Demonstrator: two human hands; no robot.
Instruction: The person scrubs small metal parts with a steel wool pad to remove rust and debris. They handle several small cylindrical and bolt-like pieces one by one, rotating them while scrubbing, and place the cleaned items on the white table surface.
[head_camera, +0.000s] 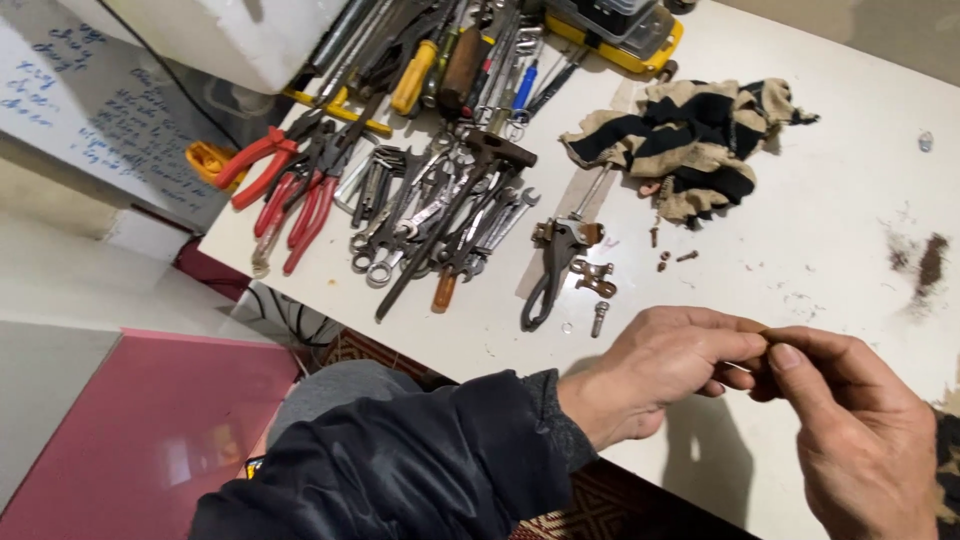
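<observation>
Steel wrenches (440, 215), pliers (290, 190), striped rag (690, 140) beyond hands' (670, 365) grip.

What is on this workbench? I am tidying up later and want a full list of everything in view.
table: one, white, stained, fills the right side
pliers: several, red handles, left edge of the table
wrenches: a pile, count unclear, grey metal, left of centre
screwdrivers: several, yellow, brown and blue handles, top
hammer: one, dark, lying across the wrenches
rag: one, beige and black, top centre-right
rusty tool: one, dark, centre
bolts: a few, rusty, below the rag
yellow case: one, top edge
pink board: one, lower left
left hand: pinching a small brown part
right hand: pinching the same part
</observation>
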